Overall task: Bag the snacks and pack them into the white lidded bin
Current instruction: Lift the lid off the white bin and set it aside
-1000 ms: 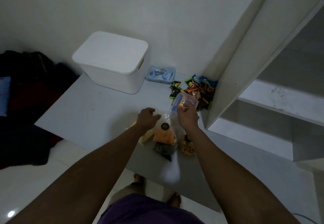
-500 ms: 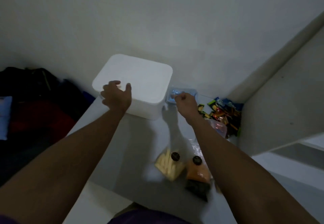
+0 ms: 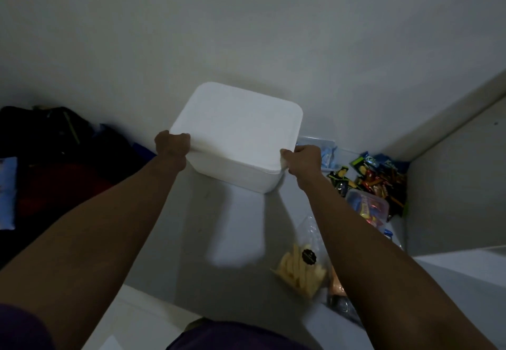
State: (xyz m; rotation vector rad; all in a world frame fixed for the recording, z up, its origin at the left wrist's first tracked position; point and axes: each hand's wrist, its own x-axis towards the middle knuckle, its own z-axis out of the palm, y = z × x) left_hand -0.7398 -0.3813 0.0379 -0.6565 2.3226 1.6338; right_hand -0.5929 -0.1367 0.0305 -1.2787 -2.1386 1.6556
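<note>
- The left hand (image 3: pixel 172 144) grips the near left corner of the lid (image 3: pixel 238 127) on the white bin (image 3: pixel 241 177), fingers curled round its edge
- The right hand (image 3: pixel 304 159) grips the near right corner of the same lid, also with curled fingers
- The two hands are well apart, one at each near corner, with both forearms stretched out towards the bin
- The lid covers the bin; whether it has lifted off the rim cannot be told
- The bin stands on the grey counter (image 3: pixel 219 226), its far side close to the wall
- Just right of the bin, behind the right hand, sits a clear box (image 3: pixel 327 152) with pale blue contents
- Further right of the bin, a pile of snack packets (image 3: pixel 375 174) lies in the corner against a white panel (image 3: pixel 451 199)
- In front of that pile lies a clear bag of colourful snacks (image 3: pixel 368 207)
- Nearer the person than the bin, beside the right forearm, lies a clear bag of pale sticks (image 3: pixel 298 270) with a round black label
- An orange bag (image 3: pixel 338 285) touches it, mostly hidden by the arm
- Left of the bin, off the counter, is a dark heap (image 3: pixel 54 144)
</note>
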